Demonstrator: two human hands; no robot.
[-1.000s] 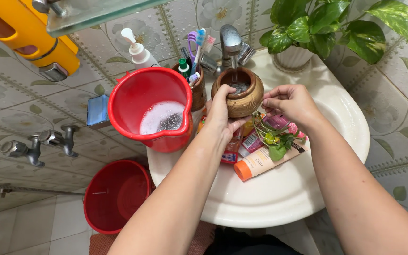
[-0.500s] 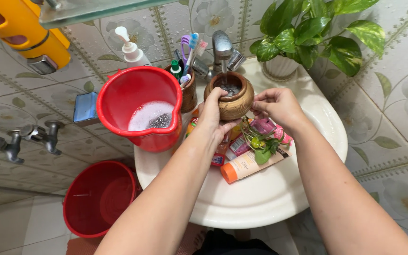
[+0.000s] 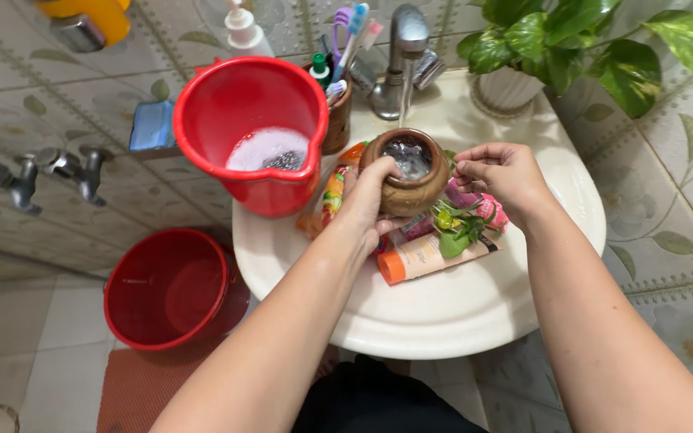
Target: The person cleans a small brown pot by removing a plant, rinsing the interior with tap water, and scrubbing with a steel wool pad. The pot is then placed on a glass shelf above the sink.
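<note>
Tiled bathroom wall is backing a round white basin (image 3: 523, 305), where two bare hands are working at a small brown pot (image 3: 411, 192).

Left hand (image 3: 370, 200) is gripping the pot's near side, thumb hooked over the rim, holding it over the basin just below the tap (image 3: 407, 40). Right hand (image 3: 503, 172) is pinching together at the pot's right edge; what it is pinching I cannot tell. Tubes (image 3: 431, 255) and plant cuttings (image 3: 463, 228) are lying under the pot. A red jug (image 3: 238, 100) with foamy water is crowding the left, a toothbrush cup (image 3: 338, 120) behind, a leafy potted plant (image 3: 579, 48) on the right, a red bucket (image 3: 166, 289) on the floor.
</note>
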